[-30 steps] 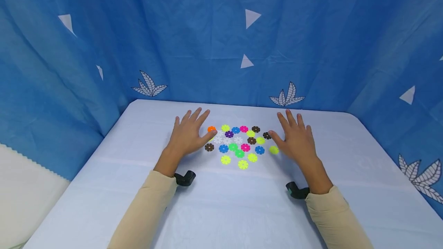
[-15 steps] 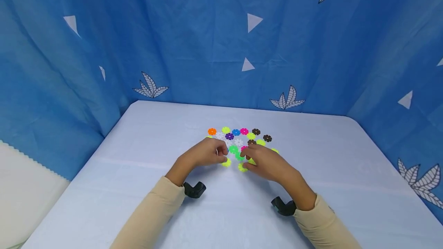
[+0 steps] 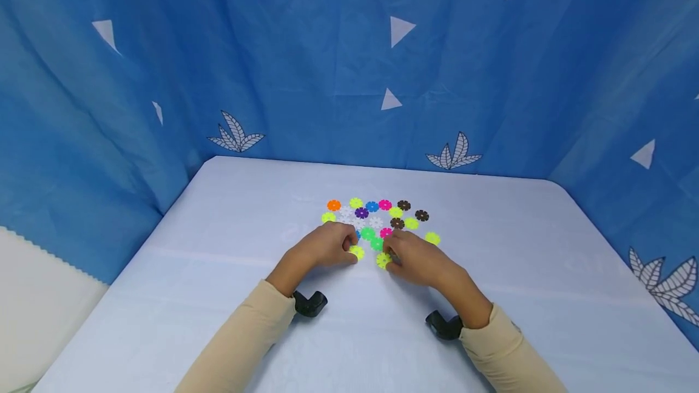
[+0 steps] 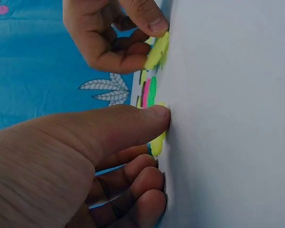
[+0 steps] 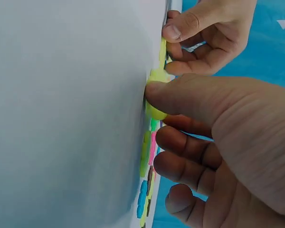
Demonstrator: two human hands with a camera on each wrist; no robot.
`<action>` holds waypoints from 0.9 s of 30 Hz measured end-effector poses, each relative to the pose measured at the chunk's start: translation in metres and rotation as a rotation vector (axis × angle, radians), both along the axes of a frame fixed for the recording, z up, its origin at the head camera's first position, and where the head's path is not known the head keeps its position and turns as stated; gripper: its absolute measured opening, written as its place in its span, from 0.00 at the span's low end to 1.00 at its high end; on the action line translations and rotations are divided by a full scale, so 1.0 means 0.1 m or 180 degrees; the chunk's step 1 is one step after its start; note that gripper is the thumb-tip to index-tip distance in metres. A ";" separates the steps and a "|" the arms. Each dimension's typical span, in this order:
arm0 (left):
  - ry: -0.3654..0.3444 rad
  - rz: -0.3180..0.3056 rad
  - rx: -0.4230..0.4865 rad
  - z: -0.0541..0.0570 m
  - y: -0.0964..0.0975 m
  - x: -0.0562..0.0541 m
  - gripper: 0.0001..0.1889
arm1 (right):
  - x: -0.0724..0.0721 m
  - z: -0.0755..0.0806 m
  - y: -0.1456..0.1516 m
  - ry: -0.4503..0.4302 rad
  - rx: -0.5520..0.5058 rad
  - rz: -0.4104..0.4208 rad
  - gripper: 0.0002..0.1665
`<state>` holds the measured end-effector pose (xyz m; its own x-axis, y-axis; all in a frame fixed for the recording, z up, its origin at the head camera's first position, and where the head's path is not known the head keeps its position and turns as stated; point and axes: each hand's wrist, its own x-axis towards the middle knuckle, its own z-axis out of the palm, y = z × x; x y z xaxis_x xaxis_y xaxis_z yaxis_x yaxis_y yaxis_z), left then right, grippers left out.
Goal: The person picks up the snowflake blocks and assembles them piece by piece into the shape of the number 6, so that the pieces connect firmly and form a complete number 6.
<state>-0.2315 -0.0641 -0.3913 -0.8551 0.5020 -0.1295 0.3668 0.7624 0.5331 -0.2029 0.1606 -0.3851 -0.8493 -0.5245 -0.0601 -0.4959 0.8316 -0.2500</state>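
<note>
My left hand [image 3: 326, 244] is at the near edge of a group of flat, notched plastic discs. Its thumb and index finger pinch a yellow disc [image 3: 357, 252] by its edges, and the disc looks nearly flat on the table. To its right, my right hand [image 3: 417, 258] pinches another yellow disc [image 3: 384, 260]. In the left wrist view this second yellow disc [image 4: 157, 51] stands tilted between thumb and finger. Green discs [image 3: 368, 233] lie just beyond both hands, and a blue disc [image 3: 357, 235] is partly hidden by my left fingers.
Behind the hands lie several more discs, among them an orange disc [image 3: 334, 205], a purple disc [image 3: 361, 213], white discs [image 3: 375, 222] and brown discs [image 3: 422, 215]. The white table [image 3: 262, 199] ends at a blue curtain [image 3: 327, 77]. Each wrist wears a black camera mount [image 3: 311, 304].
Both hands, spread wide at either side of the discs one second ago, have come inward and down to the near discs. Their fingers have curled and now pinch one yellow disc each.
</note>
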 end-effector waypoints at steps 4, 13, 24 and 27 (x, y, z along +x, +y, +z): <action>0.0037 -0.0032 -0.0032 0.00 0.01 -0.01 0.11 | -0.03 0.01 0.00 -0.0175 -0.0204 -0.0018 0.15; 0.0019 -0.0100 -0.0106 0.00 0.03 -0.02 0.14 | -0.06 -0.01 -0.02 -0.0276 -0.0346 -0.0055 0.14; 0.0098 -0.0215 -0.0140 0.00 0.04 -0.01 0.12 | -0.05 0.00 -0.03 -0.0247 -0.0393 -0.0010 0.14; 0.0120 -0.0208 -0.0158 0.00 0.03 -0.02 0.13 | -0.05 0.00 -0.04 -0.0237 -0.0405 0.0028 0.14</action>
